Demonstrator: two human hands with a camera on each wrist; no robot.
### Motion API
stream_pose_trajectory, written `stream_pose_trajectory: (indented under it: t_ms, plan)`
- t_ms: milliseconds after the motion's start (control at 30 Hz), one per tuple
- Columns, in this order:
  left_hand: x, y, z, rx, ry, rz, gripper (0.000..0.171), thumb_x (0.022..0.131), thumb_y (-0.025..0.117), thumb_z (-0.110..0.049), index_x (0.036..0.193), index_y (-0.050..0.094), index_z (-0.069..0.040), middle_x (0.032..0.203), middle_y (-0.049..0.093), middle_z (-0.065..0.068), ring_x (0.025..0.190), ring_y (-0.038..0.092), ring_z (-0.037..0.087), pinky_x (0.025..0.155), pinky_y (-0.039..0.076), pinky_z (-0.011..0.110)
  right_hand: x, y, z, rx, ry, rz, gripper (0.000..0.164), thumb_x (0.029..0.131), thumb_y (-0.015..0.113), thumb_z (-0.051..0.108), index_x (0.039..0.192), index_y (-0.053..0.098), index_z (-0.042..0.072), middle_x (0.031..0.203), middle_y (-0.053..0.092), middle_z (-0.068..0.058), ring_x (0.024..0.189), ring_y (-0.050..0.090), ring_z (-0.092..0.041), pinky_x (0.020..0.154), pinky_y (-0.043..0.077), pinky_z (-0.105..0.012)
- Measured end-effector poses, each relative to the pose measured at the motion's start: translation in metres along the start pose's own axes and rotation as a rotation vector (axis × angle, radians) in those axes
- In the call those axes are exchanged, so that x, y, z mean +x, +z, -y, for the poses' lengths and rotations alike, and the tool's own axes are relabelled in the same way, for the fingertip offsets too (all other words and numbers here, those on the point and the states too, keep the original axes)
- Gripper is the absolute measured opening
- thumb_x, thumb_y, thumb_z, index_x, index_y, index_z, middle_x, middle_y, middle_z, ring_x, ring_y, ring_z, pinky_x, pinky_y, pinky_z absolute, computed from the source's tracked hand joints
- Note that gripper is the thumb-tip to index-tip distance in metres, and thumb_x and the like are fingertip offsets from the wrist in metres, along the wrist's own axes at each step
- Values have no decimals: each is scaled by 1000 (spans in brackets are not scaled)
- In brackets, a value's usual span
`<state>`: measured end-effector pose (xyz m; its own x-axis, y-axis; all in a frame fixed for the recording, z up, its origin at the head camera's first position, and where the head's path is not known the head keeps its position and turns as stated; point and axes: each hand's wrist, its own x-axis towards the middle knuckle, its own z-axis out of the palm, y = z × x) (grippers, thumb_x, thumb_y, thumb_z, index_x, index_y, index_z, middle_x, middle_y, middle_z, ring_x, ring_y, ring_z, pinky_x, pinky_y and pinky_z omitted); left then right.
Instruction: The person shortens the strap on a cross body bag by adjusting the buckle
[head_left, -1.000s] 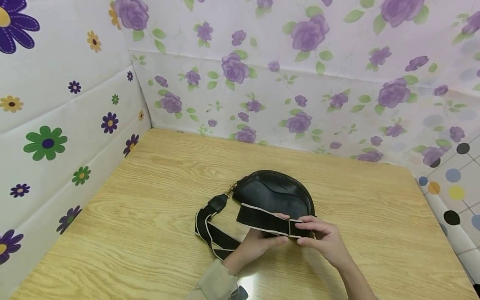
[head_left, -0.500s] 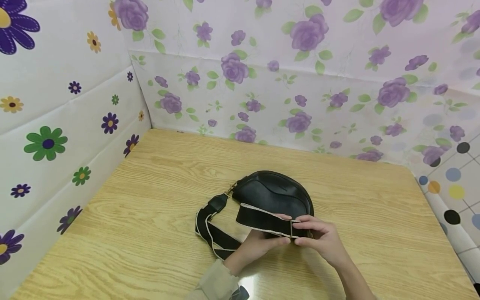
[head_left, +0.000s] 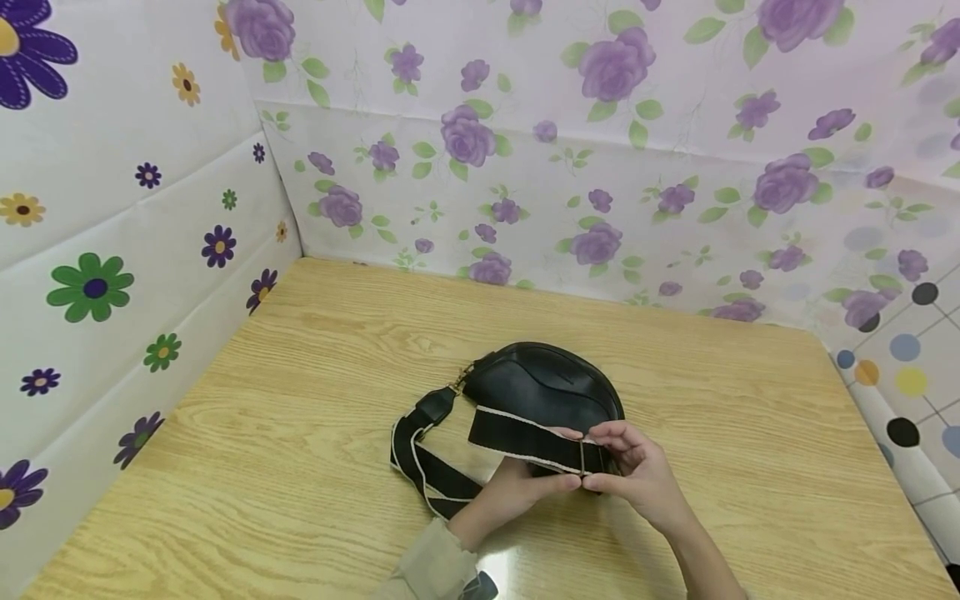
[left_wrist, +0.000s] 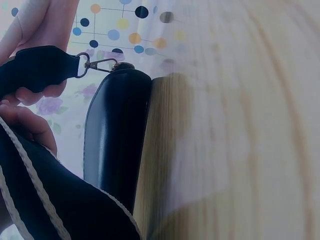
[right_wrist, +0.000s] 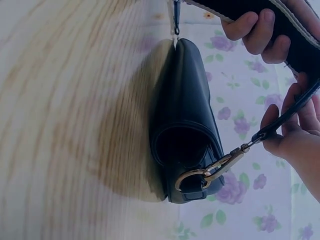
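A black half-moon shoulder bag (head_left: 551, 379) lies on the wooden table. Its black webbing strap (head_left: 517, 437) has cream edges and is raised in front of the bag, with a thin metal slider buckle (head_left: 582, 457) on it. My left hand (head_left: 510, 493) grips the strap just left of the buckle, thumb below and fingers behind. My right hand (head_left: 647, 483) holds the strap at the buckle's right side, thumb at the lower edge and index finger at the upper. In the right wrist view a gold snap hook (right_wrist: 225, 166) joins the strap end to the bag's ring.
The strap's other stretch (head_left: 438, 475) loops on the table (head_left: 300, 417) left of the bag, partly under my left forearm. Flower-printed sheets (head_left: 465, 183) hang behind and on the left. A dark grey object (head_left: 480, 586) shows beside my left sleeve (head_left: 435, 562).
My right fingers have shifted off the strap's face toward its edges at the buckle, baring more webbing there. The bag has slid very slightly left. My left hand stays almost still.
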<state>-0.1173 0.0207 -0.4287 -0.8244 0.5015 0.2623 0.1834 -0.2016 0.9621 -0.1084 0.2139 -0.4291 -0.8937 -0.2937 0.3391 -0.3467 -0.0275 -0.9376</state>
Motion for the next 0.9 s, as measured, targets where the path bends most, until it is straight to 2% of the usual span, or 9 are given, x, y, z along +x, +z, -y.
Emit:
stream_pose_trajectory:
  t_ms: [233,500,700,900]
  plan:
    - [-1,1,1,-16,32,-3,43,80,64,0,119,48,6,117,52,20,105,49,10,90,39,29,1,2,0,-2,-36,59,52,68,68,-14,114,43,-14,104,60,-5,95,55,-13,80,43,-20]
    - [-2,3,2,-21,92,-4,42,81,63,-2,119,47,8,117,51,23,104,49,10,90,39,29,-2,-5,-5,-24,-18,110,54,69,68,-14,117,43,-11,116,52,-6,105,49,-14,88,39,-20]
    - [-1,2,3,-34,77,-11,41,83,62,-4,120,47,7,115,52,23,100,50,9,87,41,27,-4,-8,-7,-19,-15,93,43,72,66,-13,111,48,-9,109,55,-6,96,52,-15,79,45,-23]
    - [0,2,4,-52,61,-11,42,83,62,-4,120,47,6,114,52,24,99,51,8,85,42,26,-4,-8,-8,-26,-34,63,42,71,66,-14,110,51,-9,107,58,-4,89,54,-16,72,47,-25]
